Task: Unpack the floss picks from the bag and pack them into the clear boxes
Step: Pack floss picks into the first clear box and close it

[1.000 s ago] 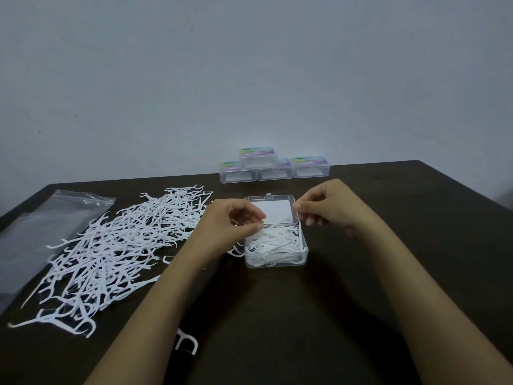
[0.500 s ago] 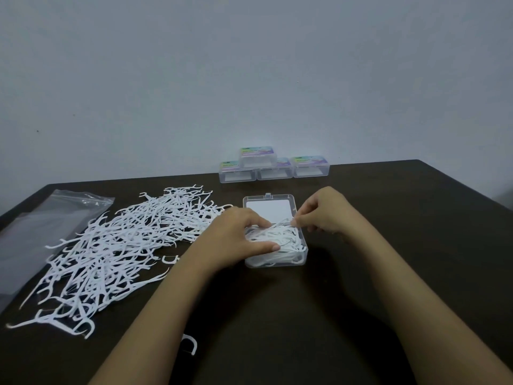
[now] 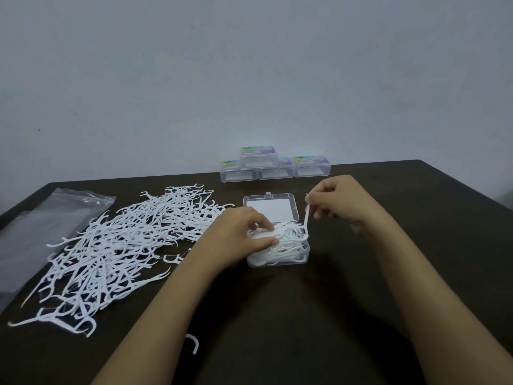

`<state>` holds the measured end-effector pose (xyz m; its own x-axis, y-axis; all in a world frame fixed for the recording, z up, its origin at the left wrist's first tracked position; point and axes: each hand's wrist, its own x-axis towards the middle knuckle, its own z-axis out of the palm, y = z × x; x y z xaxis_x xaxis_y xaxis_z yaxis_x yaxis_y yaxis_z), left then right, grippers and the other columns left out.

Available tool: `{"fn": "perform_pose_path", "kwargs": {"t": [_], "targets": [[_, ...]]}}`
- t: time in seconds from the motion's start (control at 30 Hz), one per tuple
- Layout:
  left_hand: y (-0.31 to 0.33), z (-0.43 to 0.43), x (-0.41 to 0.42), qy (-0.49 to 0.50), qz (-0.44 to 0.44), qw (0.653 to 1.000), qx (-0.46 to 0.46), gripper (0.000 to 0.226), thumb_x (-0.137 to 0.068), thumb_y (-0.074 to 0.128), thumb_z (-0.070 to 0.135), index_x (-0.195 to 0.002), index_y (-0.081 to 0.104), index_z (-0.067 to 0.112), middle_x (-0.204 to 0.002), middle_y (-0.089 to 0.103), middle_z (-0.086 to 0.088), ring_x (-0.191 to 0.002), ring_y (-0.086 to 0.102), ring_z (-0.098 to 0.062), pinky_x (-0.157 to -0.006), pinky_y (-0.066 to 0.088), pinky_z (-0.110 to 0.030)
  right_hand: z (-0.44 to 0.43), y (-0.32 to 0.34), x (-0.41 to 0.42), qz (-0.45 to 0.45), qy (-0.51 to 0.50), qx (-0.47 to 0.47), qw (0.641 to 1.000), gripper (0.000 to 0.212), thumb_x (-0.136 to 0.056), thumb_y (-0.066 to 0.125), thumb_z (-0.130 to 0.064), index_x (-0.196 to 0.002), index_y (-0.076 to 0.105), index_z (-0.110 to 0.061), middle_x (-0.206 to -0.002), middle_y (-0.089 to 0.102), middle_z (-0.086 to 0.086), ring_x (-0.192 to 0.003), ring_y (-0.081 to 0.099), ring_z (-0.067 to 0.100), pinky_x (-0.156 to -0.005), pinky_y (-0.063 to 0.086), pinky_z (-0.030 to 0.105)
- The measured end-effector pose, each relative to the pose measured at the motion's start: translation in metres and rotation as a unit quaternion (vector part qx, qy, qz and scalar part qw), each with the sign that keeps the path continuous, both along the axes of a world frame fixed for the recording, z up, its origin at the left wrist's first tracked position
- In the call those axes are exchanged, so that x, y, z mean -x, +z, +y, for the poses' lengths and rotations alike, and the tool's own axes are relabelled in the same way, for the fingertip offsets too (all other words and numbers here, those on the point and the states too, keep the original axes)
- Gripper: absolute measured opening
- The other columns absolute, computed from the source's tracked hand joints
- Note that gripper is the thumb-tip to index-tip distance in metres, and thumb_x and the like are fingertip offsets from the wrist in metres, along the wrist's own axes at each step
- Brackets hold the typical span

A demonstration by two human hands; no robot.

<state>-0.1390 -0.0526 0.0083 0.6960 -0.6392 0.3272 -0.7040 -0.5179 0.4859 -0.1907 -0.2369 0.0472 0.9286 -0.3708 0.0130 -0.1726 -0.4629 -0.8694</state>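
Observation:
An open clear box (image 3: 304, 252) sits mid-table, heaped with white floss picks; its lid (image 3: 270, 207) lies flat behind it. My left hand (image 3: 238, 232) rests on the picks in the box and presses them down with thumb and fingers. My right hand (image 3: 337, 200) hovers at the box's right back corner and pinches a single floss pick (image 3: 306, 218) by its handle, its head still touching the heap. A big loose pile of floss picks (image 3: 116, 245) lies to the left. The empty zip bag (image 3: 41, 237) lies flat at the far left.
Several closed clear boxes with coloured labels (image 3: 274, 165) are stacked at the table's back edge by the wall. One stray pick (image 3: 193, 343) lies near my left forearm. Dark table (image 3: 416, 245) stretches to the right.
My left hand went down onto the picks in the box and stays there. My right hand rose and moved right, lifting one pick up from the heap.

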Motion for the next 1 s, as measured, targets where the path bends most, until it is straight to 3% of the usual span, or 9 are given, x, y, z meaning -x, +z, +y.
{"fn": "perform_pose_path", "kwargs": {"t": [0.13,0.3,0.47,0.63,0.83,1.0], "targets": [[-0.001,0.0,-0.002,0.002,0.012,1.0,0.009,0.02,-0.072,0.077,0.027,-0.089,0.073,0.017,-0.074,0.054,0.019,-0.071,0.051,0.0,-0.064,0.035,-0.008,-0.001,-0.001,-0.001,-0.031,-0.029,-0.058,0.997,0.021,-0.084,0.055,0.0,-0.064,0.054,-0.008,-0.064,0.065,0.009,-0.036,0.051,0.005,-0.037,0.034,0.012],[0.002,0.001,-0.001,-0.006,0.019,1.0,0.005,0.026,-0.07,0.078,0.03,-0.092,0.073,0.017,-0.074,0.053,0.022,-0.069,0.05,0.004,-0.063,0.034,-0.006,-0.001,0.0,-0.003,-0.109,-0.084,-0.037,0.99,0.015,-0.083,0.06,-0.007,-0.068,0.059,-0.01,-0.065,0.061,0.005,-0.048,0.049,0.009,-0.046,0.039,0.013],[0.006,0.011,-0.006,0.031,0.047,0.996,0.067,0.015,-0.075,0.074,0.028,-0.086,0.073,0.018,-0.079,0.063,0.015,-0.073,0.057,-0.001,-0.063,0.038,-0.008,0.007,0.003,0.0,-0.114,0.034,-0.135,0.984,0.018,-0.084,0.061,-0.002,-0.068,0.061,-0.009,-0.056,0.059,0.001,-0.047,0.047,0.007,-0.047,0.038,0.015],[0.011,0.016,-0.005,0.035,0.068,0.993,0.091,0.001,-0.079,0.072,0.019,-0.078,0.072,0.019,-0.072,0.065,0.014,-0.068,0.055,0.0,-0.059,0.039,-0.005,0.011,0.007,0.006,-0.083,0.137,-0.057,0.985,0.009,-0.081,0.066,-0.003,-0.073,0.063,-0.006,-0.053,0.065,-0.003,-0.046,0.055,0.003,-0.047,0.044,0.012],[0.012,0.013,-0.002,0.004,0.097,0.991,0.095,0.011,-0.075,0.075,0.025,-0.067,0.067,0.026,-0.067,0.064,-0.005,-0.057,0.046,-0.003,-0.053,0.036,-0.012,0.018,0.005,0.006,-0.083,0.16,0.02,0.984,0.011,-0.079,0.069,-0.009,-0.071,0.063,-0.01,-0.062,0.067,0.0,-0.048,0.057,0.0,-0.05,0.045,0.01],[0.009,0.013,-0.005,0.01,0.104,0.991,0.08,0.016,-0.077,0.074,0.023,-0.064,0.065,0.027,-0.058,0.055,0.003,-0.051,0.042,-0.002,-0.05,0.032,-0.013,0.023,0.0,0.004,-0.054,0.186,0.034,0.98,0.012,-0.079,0.07,-0.008,-0.07,0.062,-0.008,-0.06,0.068,-0.001,-0.053,0.062,0.004,-0.053,0.048,0.014]]}}
